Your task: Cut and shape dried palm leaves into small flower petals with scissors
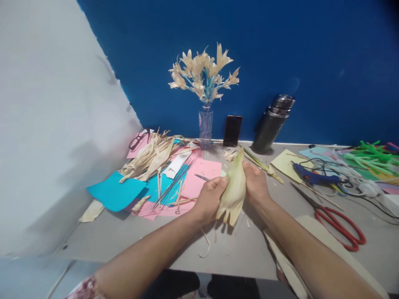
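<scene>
A pale green corn husk [233,187] is held up over the front of the table, its pointed tip upward and its lower edge cut into ragged strips. My left hand [212,195] grips its left side, thumb on the front face. On the opposite edge my right hand [256,180] is closed around it, with the fingers partly hidden behind. Behind the husk lie a green stalk [257,160] and a small pale husk flower [230,155]. Just left of my left hand, metal tips [202,177] of a tool show on pink paper.
Red-handled scissors [338,224] lie at right, near a blue glue gun [316,174] with tangled cords. Dried husk strips [152,155], thin wires [174,185] and blue paper [116,191] cover the left. A bottle [205,128] of husk flowers, a phone [232,131] and a flask [272,124] stand by the wall.
</scene>
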`<state>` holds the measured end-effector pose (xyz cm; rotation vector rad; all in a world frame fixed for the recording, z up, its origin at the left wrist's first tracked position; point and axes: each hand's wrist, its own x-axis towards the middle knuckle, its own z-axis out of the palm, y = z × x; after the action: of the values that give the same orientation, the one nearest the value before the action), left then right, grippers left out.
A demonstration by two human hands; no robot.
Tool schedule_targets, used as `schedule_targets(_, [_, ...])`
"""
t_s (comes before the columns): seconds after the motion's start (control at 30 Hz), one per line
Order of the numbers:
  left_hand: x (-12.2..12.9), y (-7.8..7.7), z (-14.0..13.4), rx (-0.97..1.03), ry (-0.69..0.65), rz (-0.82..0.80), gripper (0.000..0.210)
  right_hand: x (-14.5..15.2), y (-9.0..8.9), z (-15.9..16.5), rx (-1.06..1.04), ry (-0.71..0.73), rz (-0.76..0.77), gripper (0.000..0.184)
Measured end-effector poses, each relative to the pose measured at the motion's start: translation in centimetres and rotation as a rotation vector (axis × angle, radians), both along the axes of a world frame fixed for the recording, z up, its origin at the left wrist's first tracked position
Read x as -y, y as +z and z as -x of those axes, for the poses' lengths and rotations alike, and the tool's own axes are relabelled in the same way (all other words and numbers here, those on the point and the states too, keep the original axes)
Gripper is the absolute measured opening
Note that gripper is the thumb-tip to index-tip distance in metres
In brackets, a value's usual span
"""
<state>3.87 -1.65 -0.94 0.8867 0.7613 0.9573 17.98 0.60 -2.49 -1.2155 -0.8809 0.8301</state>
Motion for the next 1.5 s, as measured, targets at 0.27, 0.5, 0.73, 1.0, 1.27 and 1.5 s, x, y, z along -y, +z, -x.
schedule_targets(0.27, [-1.2, -0.5, 0.4, -0.050, 0.160, 0.015, 0.042, 0.5, 0.7, 0.8, -0.357, 0.358, 0.134, 0.042])
schedule_targets(0.5, [-1.6, 0.4, 0.6, 0.152, 0.107, 0.082, 0.028, 1.4, 1.2, 1.2, -0.368, 0.478, 0.181, 0.038])
schedule_targets(0.73, [-1.2, 0.2, 0.9, 0.021, -0.037, 0.101, 0.020, 1.0, 1.7, 0.1, -0.352, 0.466, 0.118, 0.034])
schedule_targets(1.0, [-1.5, 0.0, 0.8, 0.074, 0.053, 0.060, 0.030, 1.6, 2.5, 0.6, -0.211, 0.562, 0.125, 0.048])
schedule_targets(1.27, [-2.0, 1.0, 1.5, 0.162, 0.014, 0.102, 0.029, 1.6, 2.9, -0.2, 0.103, 0.692, 0.150, 0.048])
schedule_targets(1.5, [-1.7, 0.6, 1.6, -0.011, -0.097, 0.016, 0.026, 1.3, 2.9, -0.1, 0.007, 0.544, 0.117, 0.027])
